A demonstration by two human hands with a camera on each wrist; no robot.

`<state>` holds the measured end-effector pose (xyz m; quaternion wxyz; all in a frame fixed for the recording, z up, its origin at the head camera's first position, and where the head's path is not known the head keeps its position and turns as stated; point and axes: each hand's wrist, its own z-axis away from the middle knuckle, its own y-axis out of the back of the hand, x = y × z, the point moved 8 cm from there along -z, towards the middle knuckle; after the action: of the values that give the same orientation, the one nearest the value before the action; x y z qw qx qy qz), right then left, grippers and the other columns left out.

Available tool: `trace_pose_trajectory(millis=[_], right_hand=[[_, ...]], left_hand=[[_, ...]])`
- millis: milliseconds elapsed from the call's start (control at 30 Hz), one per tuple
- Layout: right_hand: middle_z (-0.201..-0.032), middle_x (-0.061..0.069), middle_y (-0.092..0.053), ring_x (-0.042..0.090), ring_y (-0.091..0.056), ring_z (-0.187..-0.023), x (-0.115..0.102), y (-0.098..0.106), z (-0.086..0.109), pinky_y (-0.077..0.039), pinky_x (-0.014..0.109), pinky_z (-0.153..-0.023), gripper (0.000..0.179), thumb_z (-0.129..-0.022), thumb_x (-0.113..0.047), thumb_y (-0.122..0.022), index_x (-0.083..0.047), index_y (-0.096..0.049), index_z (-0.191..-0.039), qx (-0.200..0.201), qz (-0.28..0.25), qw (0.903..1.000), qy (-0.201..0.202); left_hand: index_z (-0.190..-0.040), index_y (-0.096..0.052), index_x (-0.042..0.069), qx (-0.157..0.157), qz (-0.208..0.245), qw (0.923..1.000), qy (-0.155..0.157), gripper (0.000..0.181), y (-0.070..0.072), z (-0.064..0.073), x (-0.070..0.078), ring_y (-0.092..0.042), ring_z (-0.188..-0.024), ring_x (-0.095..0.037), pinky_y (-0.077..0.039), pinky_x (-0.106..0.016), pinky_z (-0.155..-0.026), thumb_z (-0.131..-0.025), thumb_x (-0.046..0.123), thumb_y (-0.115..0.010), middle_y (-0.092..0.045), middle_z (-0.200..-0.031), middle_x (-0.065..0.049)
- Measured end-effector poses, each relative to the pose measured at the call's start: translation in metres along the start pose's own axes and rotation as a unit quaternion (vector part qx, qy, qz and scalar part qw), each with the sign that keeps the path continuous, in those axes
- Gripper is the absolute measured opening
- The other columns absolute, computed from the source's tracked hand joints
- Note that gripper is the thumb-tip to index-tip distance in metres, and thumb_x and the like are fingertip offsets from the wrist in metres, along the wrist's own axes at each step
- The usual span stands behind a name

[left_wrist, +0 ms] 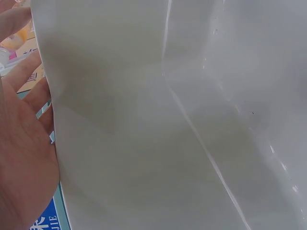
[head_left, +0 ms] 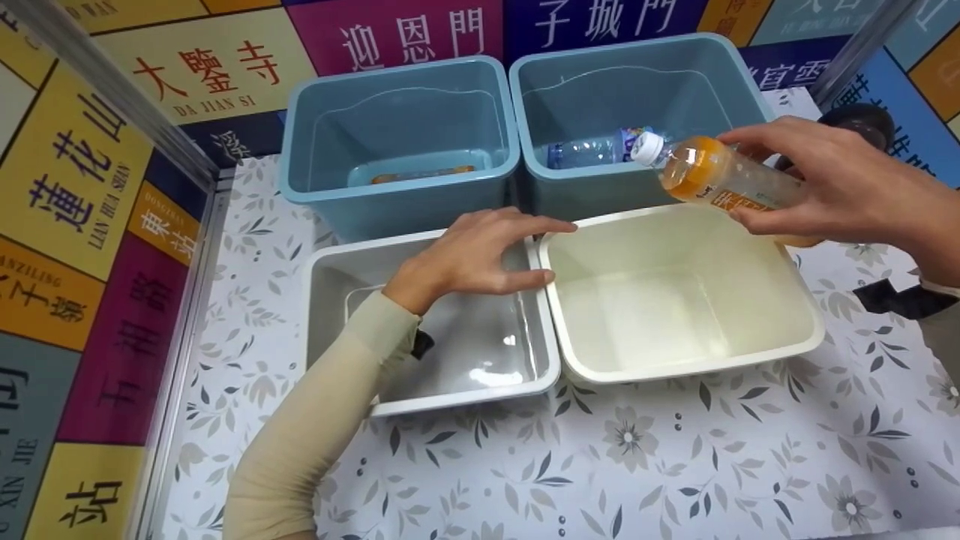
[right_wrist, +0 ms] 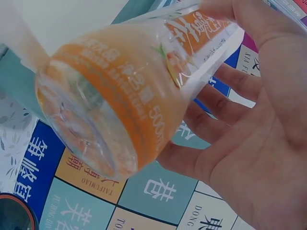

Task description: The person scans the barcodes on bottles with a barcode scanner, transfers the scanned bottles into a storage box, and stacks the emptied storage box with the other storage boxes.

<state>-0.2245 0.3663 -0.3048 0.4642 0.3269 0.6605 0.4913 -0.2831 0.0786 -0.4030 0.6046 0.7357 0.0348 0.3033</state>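
Observation:
My right hand (head_left: pixel 840 180) grips a clear plastic drink bottle (head_left: pixel 694 169) with an orange label and a white cap. It tilts above the back edge of the cream bin (head_left: pixel 675 300), cap toward the left. The bottle's base (right_wrist: pixel 81 120) faces the camera in the right wrist view, the fingers wrapped along its side. My left hand (head_left: pixel 480 251) reaches over the grey-white bin (head_left: pixel 465 401), its thumb and forefinger extended to the cream bin's rim. In the left wrist view the left palm (left_wrist: pixel 24 158) lies beside a pale bin wall (left_wrist: pixel 110 120).
Two blue bins stand behind: the left one (head_left: pixel 405 206) contains an orange item (head_left: pixel 424 175), the right one (head_left: pixel 637 56) a clear bottle (head_left: pixel 589 152) with a purple label. A dark round object (head_left: pixel 859 124) sits behind my right hand. Printed panels (head_left: pixel 82 202) enclose the floral table (head_left: pixel 622 480).

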Motion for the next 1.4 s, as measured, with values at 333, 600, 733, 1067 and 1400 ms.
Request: trace_pose_trajectory(millis=[333,600,733,1067,1400], right_hand=[[-0.129,0.02,-0.054,0.041,-0.051,-0.109,0.005,0.003,0.003,-0.054,0.066,-0.078,0.08,-0.084,-0.029,-0.081,-0.021,-0.042,-0.153,0.017,0.007,0.9998,-0.012],[-0.13,0.021,-0.053,0.042,-0.051,-0.11,0.008,0.005,0.005,-0.053,0.067,-0.08,0.079,-0.084,-0.029,-0.082,-0.021,-0.043,-0.152,0.027,0.008,0.9994,-0.02],[-0.13,0.021,-0.051,0.043,-0.05,-0.111,0.009,0.006,0.006,-0.052,0.068,-0.08,0.078,-0.085,-0.03,-0.08,-0.022,-0.042,-0.153,0.03,0.01,0.9992,-0.024],[-0.127,0.02,-0.052,0.04,-0.051,-0.109,0.017,0.009,0.012,-0.055,0.05,-0.087,0.077,-0.086,-0.024,-0.08,-0.021,-0.042,-0.153,0.04,0.015,0.9989,-0.018],[-0.126,0.02,-0.052,0.041,-0.052,-0.109,0.026,0.01,0.016,-0.051,0.068,-0.082,0.076,-0.086,-0.025,-0.08,-0.02,-0.043,-0.152,0.045,0.013,0.9986,-0.026]], left_hand=[[-0.146,-0.038,0.057,0.004,0.002,1.0,0.0,0.06,0.0,0.0,0.0,-0.056,-0.114,-0.008,-0.048,-0.037,-0.084,-0.089,0.072,-0.048,-0.06,-0.135,0.02],[-0.147,-0.038,0.056,-0.001,-0.001,1.0,0.002,0.061,-0.001,0.0,0.0,-0.055,-0.116,-0.008,-0.048,-0.037,-0.086,-0.088,0.073,-0.047,-0.058,-0.137,0.021],[-0.147,-0.039,0.055,-0.001,-0.001,1.0,0.004,0.062,-0.001,0.0,0.0,-0.055,-0.115,-0.008,-0.048,-0.037,-0.085,-0.088,0.073,-0.047,-0.059,-0.136,0.021],[-0.147,-0.037,0.057,0.001,-0.006,1.0,0.003,0.061,0.0,0.0,0.0,-0.056,-0.114,-0.007,-0.048,-0.036,-0.083,-0.088,0.074,-0.046,-0.06,-0.134,0.021],[-0.146,-0.037,0.058,0.003,-0.003,1.0,0.002,0.061,0.0,0.0,0.0,-0.056,-0.114,-0.007,-0.047,-0.036,-0.083,-0.088,0.073,-0.048,-0.061,-0.132,0.021]])
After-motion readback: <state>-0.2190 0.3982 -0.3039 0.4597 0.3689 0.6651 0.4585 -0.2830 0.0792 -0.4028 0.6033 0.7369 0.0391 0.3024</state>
